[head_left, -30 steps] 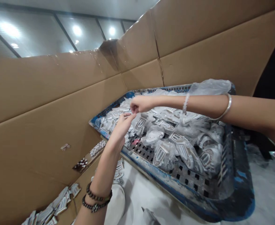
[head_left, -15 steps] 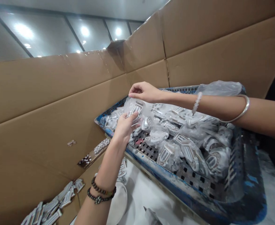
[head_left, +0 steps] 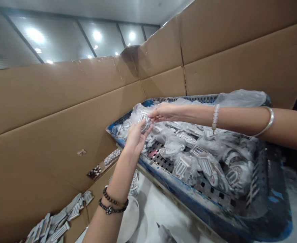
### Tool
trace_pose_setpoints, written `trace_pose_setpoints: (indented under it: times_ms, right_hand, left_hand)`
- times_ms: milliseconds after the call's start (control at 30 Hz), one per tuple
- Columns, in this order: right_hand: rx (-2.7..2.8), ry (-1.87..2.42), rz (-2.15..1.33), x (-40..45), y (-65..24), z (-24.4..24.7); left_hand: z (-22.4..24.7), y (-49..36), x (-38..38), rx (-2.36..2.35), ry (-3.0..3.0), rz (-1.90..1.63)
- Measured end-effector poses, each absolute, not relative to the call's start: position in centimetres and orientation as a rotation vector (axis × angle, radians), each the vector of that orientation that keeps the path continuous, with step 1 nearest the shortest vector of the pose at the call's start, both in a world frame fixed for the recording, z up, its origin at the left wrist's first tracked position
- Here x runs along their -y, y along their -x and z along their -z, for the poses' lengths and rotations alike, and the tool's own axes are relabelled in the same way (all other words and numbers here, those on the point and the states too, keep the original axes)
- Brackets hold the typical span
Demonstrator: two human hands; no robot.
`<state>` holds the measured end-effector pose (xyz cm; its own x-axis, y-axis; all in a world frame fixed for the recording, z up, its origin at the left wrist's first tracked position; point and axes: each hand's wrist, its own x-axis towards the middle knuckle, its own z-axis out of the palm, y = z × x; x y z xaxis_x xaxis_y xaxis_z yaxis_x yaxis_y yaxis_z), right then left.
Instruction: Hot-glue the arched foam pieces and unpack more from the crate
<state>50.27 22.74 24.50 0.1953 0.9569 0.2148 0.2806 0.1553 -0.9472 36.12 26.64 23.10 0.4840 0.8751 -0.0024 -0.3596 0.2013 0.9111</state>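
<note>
A clear plastic bag [head_left: 137, 113] with a white-and-brown striped piece in it is held over the far left part of a blue crate [head_left: 173, 187]. My left hand [head_left: 136, 135], with dark beaded bracelets at the wrist, grips the bag from below, its thumb on the piece. From the right, my right hand [head_left: 161, 112] reaches across the crate and pinches the bag's right side at the piece. Many similar bagged pieces [head_left: 182, 165] lie in the crate beneath both hands.
Tall cardboard walls [head_left: 62, 135] stand behind and to the left. Loose striped pieces [head_left: 49, 227] lie at the lower left. A white round container [head_left: 130, 219] and a dark pointed tip [head_left: 158, 225] are in front of the crate. White beads [head_left: 112, 157] sit near its left corner.
My right hand has come down from the bag's upper edge to the piece beside my left fingers. My left hand still holds the bag. The view has shifted slightly.
</note>
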Motion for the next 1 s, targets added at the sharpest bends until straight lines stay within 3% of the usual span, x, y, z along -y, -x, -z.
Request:
trace_pose_setpoints:
  times_ms: [233, 533, 800, 1000]
  right_hand:
    - [1.439, 1.367, -0.408, -23.2, -50.5, -25.9]
    - [1.647, 1.246, 0.330, -21.8, -50.4, -27.8]
    - [1.618, 1.115, 0.400, -21.3, -50.2, -28.3]
    - [1.378, 1.297, 0.673, -20.1, -52.2, -30.5]
  left_hand:
    - [-23.8, -35.6, -27.1, -0.557, -0.883, -0.610]
    - [-23.6, -35.3, -27.2, -0.463, -0.822, -0.656]
    - [-24.1, -35.3, -26.7, -0.451, -0.765, -0.695]
    - [-23.3, -35.8, -26.8, -0.486, -0.854, -0.840]
